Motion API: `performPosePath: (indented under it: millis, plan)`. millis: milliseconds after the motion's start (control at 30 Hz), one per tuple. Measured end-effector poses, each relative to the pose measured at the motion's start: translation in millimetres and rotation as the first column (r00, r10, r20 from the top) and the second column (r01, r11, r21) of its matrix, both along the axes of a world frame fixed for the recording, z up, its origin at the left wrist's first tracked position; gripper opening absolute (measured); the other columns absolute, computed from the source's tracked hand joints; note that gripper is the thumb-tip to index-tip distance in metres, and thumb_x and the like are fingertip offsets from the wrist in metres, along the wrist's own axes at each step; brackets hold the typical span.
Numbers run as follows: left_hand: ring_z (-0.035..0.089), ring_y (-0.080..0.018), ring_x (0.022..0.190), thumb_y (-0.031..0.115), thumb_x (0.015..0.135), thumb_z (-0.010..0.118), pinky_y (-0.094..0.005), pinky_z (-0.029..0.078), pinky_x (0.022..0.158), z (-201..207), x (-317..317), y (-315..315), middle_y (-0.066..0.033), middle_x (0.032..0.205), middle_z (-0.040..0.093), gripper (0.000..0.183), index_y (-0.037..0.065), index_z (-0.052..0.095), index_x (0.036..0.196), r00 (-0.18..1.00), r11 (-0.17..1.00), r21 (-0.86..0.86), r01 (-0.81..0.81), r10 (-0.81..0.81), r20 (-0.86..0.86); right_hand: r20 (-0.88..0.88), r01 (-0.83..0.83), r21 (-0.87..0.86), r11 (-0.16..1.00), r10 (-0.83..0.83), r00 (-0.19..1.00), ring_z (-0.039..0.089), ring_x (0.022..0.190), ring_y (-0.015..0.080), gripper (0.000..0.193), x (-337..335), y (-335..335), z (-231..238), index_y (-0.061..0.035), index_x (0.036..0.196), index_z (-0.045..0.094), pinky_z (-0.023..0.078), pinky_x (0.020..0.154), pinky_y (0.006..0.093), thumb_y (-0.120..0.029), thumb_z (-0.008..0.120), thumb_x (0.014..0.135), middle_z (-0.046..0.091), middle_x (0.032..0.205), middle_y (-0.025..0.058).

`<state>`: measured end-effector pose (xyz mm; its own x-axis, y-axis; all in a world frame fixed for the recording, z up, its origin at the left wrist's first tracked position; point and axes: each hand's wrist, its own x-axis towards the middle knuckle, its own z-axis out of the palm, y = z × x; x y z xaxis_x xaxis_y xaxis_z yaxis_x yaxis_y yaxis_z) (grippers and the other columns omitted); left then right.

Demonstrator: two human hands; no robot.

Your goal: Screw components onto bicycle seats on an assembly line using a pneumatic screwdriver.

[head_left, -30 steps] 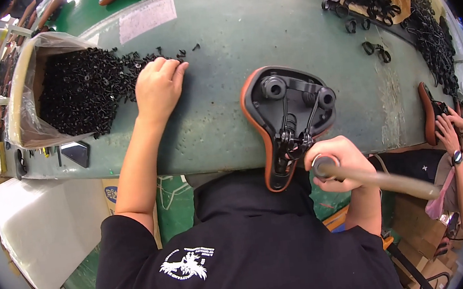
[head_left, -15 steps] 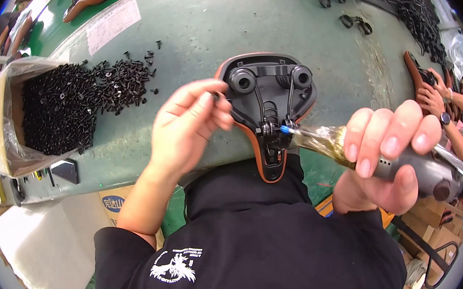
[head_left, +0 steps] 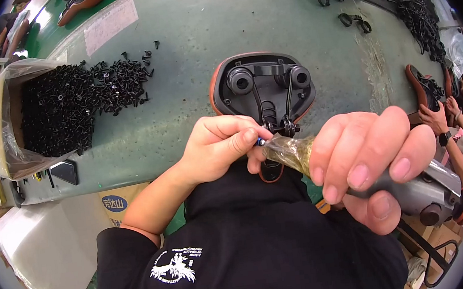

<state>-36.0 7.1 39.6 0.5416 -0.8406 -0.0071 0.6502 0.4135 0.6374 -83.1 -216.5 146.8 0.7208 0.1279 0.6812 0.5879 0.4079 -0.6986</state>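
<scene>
A bicycle saddle (head_left: 274, 97) lies upside down in front of me, its black underside, rails and two round springs showing above a brown rim. My right hand (head_left: 368, 158) is wrapped round a grey power screwdriver (head_left: 417, 195) with an orange ring at its rear. Clear, yellowish plastic wraps its nose, and the blue tip points left, over the saddle's narrow end. At that tip my left hand (head_left: 218, 149) is closed in a pinch. A small dark piece, like one of the black screws, showed in these fingers earlier; the fingertips now mostly hide it.
Black screws (head_left: 59, 112) spill from a plastic-lined box (head_left: 1, 123) onto the green table (head_left: 187, 47) at left. Black clamps (head_left: 354, 21) lie at far right. Beyond the screwdriver, another person's hands (head_left: 436, 118) hold a saddle (head_left: 419, 82). A dark phone-like object (head_left: 65, 172) sits by the box.
My left hand has moved right and down, from beside the saddle to the screwdriver's tip. My right hand has brought the screwdriver left and slightly down. The saddle has shifted slightly left.
</scene>
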Motion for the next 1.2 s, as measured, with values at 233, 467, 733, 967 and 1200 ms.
performPosePath:
  millis: [233,467,733,967,1200]
  plan:
    - [0.059,-0.0348,0.131,0.034,0.081,0.089,-0.0443,0.046,0.112,-14.3,64.3,-18.7,-0.0235,0.138,0.062,0.067,-0.003,0.064,0.132,0.168,0.589,0.007,-0.808,0.22,0.961,0.15,0.109,-0.129,0.986,-0.089,0.985,0.065,0.076,0.0191,0.035,0.3,-13.8,10.3,-0.0089,0.128,0.048,0.055,0.071,0.0366,-0.015,0.065,0.099,0.057,0.114,0.0108]
    - [0.064,-0.0319,0.126,0.016,0.08,0.088,-0.045,0.047,0.113,-48.3,50.5,-31.7,-0.0194,0.13,0.069,0.041,-0.002,0.069,0.11,0.443,0.594,0.159,-0.789,0.37,0.817,0.171,0.175,-0.27,0.947,-0.132,0.976,0.064,0.077,0.0209,0.038,22.5,-11.0,-0.2,-0.0092,0.135,0.046,0.054,0.073,0.0409,-0.013,0.057,0.099,0.055,0.117,0.0129]
    - [0.069,-0.0391,0.118,0.012,0.075,0.085,-0.0492,0.052,0.11,-59.1,55.0,-37.9,-0.016,0.113,0.076,0.038,0.0,0.071,0.108,0.178,0.542,-0.077,-0.837,0.401,0.899,0.137,0.074,-0.368,0.927,-0.024,0.99,0.063,0.077,0.0222,0.046,47.6,-3.9,-9.2,-0.0081,0.14,0.044,0.053,0.075,0.0444,-0.007,0.053,0.095,0.056,0.118,0.0175]
    - [0.069,-0.0397,0.12,0.018,0.07,0.086,-0.0463,0.056,0.103,-63.3,50.8,-36.1,-0.0135,0.11,0.076,0.04,0.003,0.072,0.105,0.135,0.456,-0.069,-0.887,0.4,0.907,0.059,-0.02,-0.6,0.8,0.069,0.996,0.064,0.083,0.0255,0.045,55.3,30.3,-4.6,-0.0083,0.136,0.041,0.056,0.079,0.0493,0.003,0.056,0.095,0.055,0.118,0.02]
    - [0.069,-0.0387,0.118,0.022,0.072,0.084,-0.0456,0.056,0.102,-65.5,51.4,-37.4,-0.014,0.107,0.075,0.036,0.005,0.07,0.1,0.127,0.416,-0.079,-0.906,0.445,0.886,0.041,0.099,-0.555,0.826,-0.092,0.995,0.064,0.073,0.0265,0.021,66.1,55.5,-24.6,-0.0057,0.106,0.049,0.057,0.074,0.0462,0.002,0.063,0.094,0.062,0.087,0.0138]
